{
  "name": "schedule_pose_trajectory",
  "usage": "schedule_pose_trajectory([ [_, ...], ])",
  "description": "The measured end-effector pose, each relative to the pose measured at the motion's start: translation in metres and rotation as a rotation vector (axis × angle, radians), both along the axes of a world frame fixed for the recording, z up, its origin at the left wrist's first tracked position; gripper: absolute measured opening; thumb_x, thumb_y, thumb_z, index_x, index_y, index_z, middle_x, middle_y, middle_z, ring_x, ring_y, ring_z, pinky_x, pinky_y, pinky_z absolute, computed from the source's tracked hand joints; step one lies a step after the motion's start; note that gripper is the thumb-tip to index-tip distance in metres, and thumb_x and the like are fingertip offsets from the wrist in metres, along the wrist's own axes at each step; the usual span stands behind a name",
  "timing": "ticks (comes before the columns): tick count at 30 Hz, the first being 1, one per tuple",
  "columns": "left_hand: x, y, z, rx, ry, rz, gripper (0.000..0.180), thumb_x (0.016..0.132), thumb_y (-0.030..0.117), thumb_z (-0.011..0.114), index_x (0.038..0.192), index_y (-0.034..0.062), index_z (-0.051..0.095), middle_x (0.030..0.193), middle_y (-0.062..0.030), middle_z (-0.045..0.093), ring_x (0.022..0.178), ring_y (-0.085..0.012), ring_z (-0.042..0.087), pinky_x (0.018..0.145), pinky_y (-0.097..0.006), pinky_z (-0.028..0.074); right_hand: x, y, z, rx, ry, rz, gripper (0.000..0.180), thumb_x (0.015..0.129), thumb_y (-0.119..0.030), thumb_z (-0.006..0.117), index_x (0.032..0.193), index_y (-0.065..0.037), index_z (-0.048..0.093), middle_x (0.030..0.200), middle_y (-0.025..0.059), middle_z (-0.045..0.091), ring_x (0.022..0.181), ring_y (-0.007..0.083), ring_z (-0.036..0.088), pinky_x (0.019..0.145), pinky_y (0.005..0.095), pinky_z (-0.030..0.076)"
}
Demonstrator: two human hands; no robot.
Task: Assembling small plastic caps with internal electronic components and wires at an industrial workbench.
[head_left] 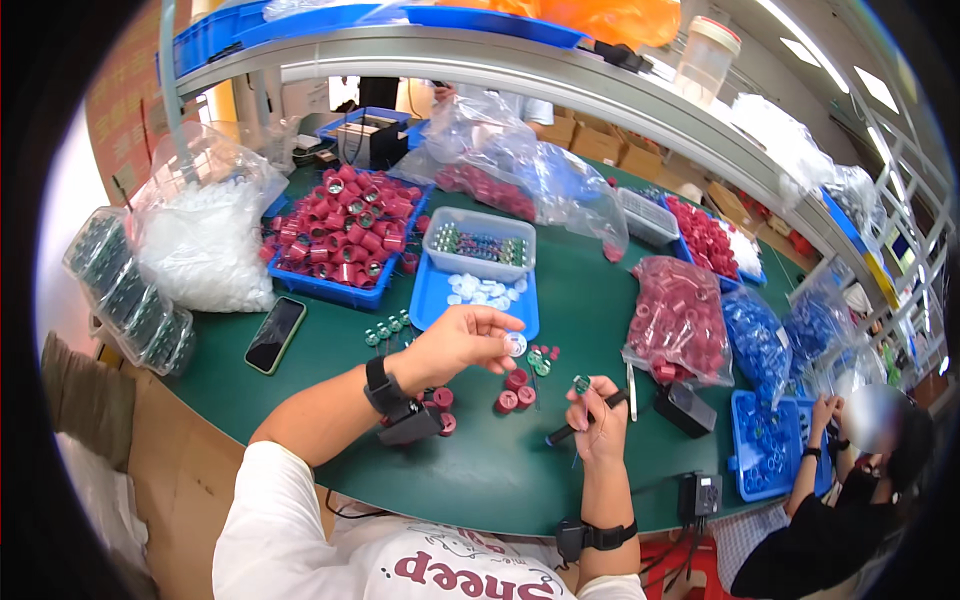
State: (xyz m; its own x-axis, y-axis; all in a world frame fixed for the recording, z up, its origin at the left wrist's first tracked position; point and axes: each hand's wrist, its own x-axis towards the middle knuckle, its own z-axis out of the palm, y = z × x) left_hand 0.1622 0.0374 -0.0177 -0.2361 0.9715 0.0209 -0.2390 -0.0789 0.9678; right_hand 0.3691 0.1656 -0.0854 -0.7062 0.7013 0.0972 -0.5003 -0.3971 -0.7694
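Observation:
My left hand (455, 345) pinches a small round white disc (515, 344) between thumb and fingertips, above the middle of the table. A little lower and to the right, my right hand (600, 425) is closed around a black pen-shaped tool (562, 434). Its thumb and forefinger also grip a small round green circuit board (581, 384). Between the hands lie several dark red caps (508, 399) and a few loose green boards (540, 362). More white discs (484, 291) rest on a blue tray (430, 300) beyond my left hand.
Behind stand a blue bin of red caps (345, 230) and a clear box of boards (480, 245). A phone (275, 335) lies left, beside a bag of white parts (205, 245). Tweezers (631, 390) and a bag of red parts (680, 320) lie right. A co-worker (850, 500) sits far right.

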Motion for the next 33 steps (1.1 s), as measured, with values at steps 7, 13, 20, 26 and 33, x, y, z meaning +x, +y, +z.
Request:
schedule_pose_trajectory([
  [7, 0.034, -0.001, -0.022, -0.008, -0.144, -0.036, 0.019, 0.083, 0.011, 0.065, 0.097, -0.0011, 0.062, 0.085, -0.0063, 0.065, 0.07, -0.0106, 0.061, 0.066, -0.025, 0.052, 0.005, -0.029, 0.017, -0.02, 0.0, 0.033, 0.004, 0.086, -0.002, 0.052, 0.087, 0.002, 0.054, 0.076, 0.0149, 0.061, 0.042, 0.0076, 0.041, 0.041, 0.0208, 0.031],
  [13, 0.046, 0.001, -0.032, 0.008, -0.066, -0.028, 0.019, 0.086, 0.008, 0.059, 0.102, -0.0016, 0.061, 0.085, -0.0066, 0.064, 0.072, -0.0094, 0.06, 0.064, -0.024, 0.052, 0.006, -0.04, 0.018, -0.027, 0.011, 0.011, 0.006, 0.087, -0.002, 0.052, 0.087, 0.003, 0.055, 0.08, 0.0149, 0.061, 0.045, 0.0075, 0.041, 0.043, 0.0211, 0.031],
  [20, 0.048, -0.001, -0.048, 0.159, -0.085, 0.027, 0.018, 0.086, 0.004, 0.057, 0.103, 0.0002, 0.062, 0.088, -0.0054, 0.063, 0.074, -0.0088, 0.06, 0.065, -0.023, 0.05, -0.001, -0.044, 0.012, -0.019, 0.02, 0.028, 0.008, 0.086, -0.002, 0.052, 0.091, 0.003, 0.056, 0.081, 0.0147, 0.061, 0.046, 0.0077, 0.041, 0.044, 0.0214, 0.031],
  [26, 0.053, 0.0, -0.051, 0.179, 0.023, -0.001, 0.019, 0.086, 0.006, 0.06, 0.105, 0.0015, 0.063, 0.087, -0.0034, 0.064, 0.075, -0.0069, 0.058, 0.063, -0.021, 0.049, 0.008, -0.044, 0.006, -0.039, -0.006, -0.028, 0.008, 0.084, -0.001, 0.053, 0.091, 0.002, 0.055, 0.079, 0.0148, 0.061, 0.045, 0.0088, 0.042, 0.043, 0.0219, 0.031],
  [33, 0.051, -0.008, -0.042, 0.18, 0.026, 0.024, 0.021, 0.086, 0.005, 0.059, 0.106, 0.0013, 0.063, 0.088, -0.003, 0.061, 0.073, -0.0069, 0.057, 0.063, -0.021, 0.048, 0.004, -0.045, 0.006, -0.036, -0.038, -0.028, 0.006, 0.083, -0.003, 0.054, 0.088, 0.0, 0.053, 0.077, 0.0126, 0.059, 0.044, 0.0088, 0.039, 0.042, 0.0219, 0.03],
])
